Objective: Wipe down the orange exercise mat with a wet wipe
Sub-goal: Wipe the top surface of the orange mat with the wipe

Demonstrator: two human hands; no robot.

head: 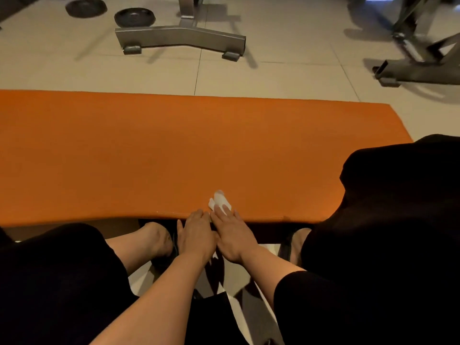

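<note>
The right hand (232, 235) presses the wet wipe (219, 201) with flat fingers on the orange mat (174, 150), left hand (196, 232) flat beside; the small wipe may bunch up.

Two black weight plates (86, 7) (134, 17) lie beside a grey machine base (180, 37).

flat rectangular orange foam exercise mat (174, 155) lies unrolled on the pale tiled floor (286, 70), long axis left to right; right end in view with rounded corners, left end runs out of frame; surface smooth, no folds; small crumpled white wet wipe (218, 200) sits on the mat just inside its near edge, right of centre; wipe flattened against the mat, its near part covered by fingertips, far part bunched and free
</note>
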